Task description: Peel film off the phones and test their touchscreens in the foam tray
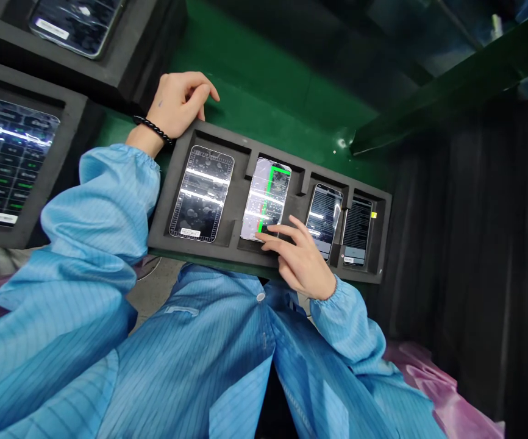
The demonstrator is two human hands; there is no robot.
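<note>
A dark foam tray (231, 250) holds several phones in separate slots. My right hand (303, 259) is over the second phone from the left (266, 198), fingers stretched out and apart, fingertips at the lower part of its screen. That screen is part pale and part dark, with a green band down and across it. My left hand (179, 103) rests at the tray's upper left corner, loosely bent, thumb apart, nothing in it. Nearest to it is the leftmost phone (202, 195), its dark screen bordered by small marks. Two phones with lines of text, a third phone (324, 216) and a rightmost phone (356, 235), lie to the right.
On the left, another foam tray (74, 116) holds a phone with a grid of green text (10, 161). Above it, a further tray (122, 73) carries a dark phone (76, 24). The trays lie on a green surface (282, 91). A dark curtain-like sheet (465, 231) hangs at right.
</note>
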